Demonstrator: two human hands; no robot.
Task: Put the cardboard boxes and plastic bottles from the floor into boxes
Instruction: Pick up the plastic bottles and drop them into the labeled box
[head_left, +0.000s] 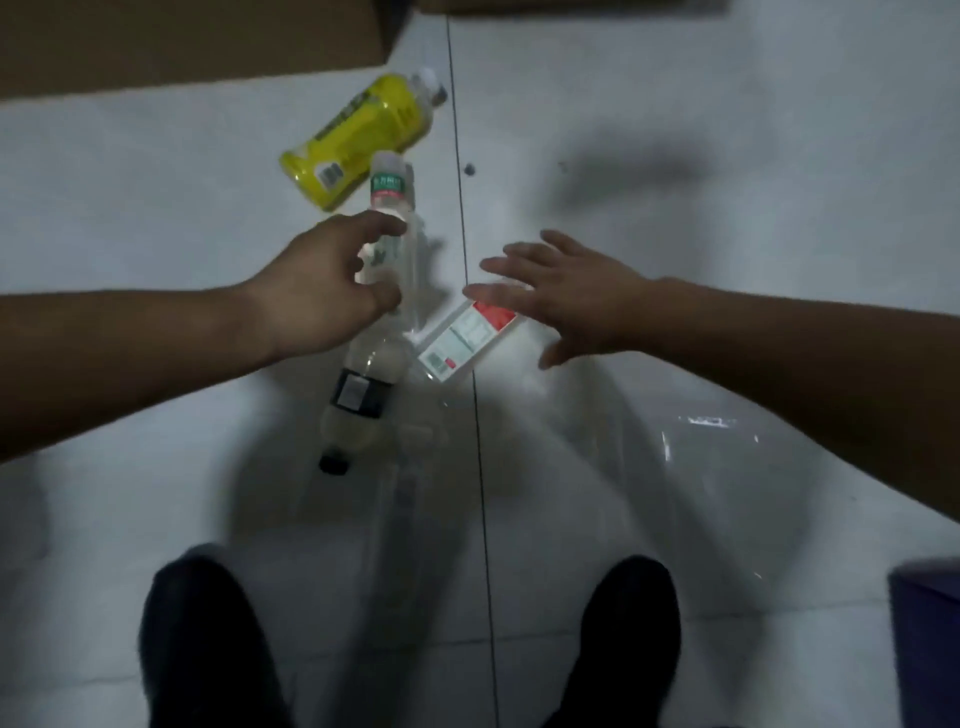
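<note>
The white tiled floor lies open to the right of the dark joint line that runs from top to bottom, and wide bare tile shows at the far left too. A big cardboard box closes off the top left corner, its edge just above the yellow bottle, and a blue thing stands at the lower right edge. Two dark shoes stand apart at the bottom, one on each side of the line. Both forearms reach in from the sides, nearly level, toward the middle. The left hand is curled, forefinger above and thumb below, round the middle of a clear bottle with a green label, whose white cap points away toward the yellow bottle and touches or overlaps it. The right hand is flat and wide open, fingers spread and pointing left, holding nothing; its fingertips are over the upper end of a clear bottle with a red and white label, and whether they touch it cannot be told. That bottle lies slanted across the line, between the two hands. A bottle with a dark label and black cap lies just below the left hand, cap toward the shoes. All the bottles are bunched close to the line, well short of the box.
</note>
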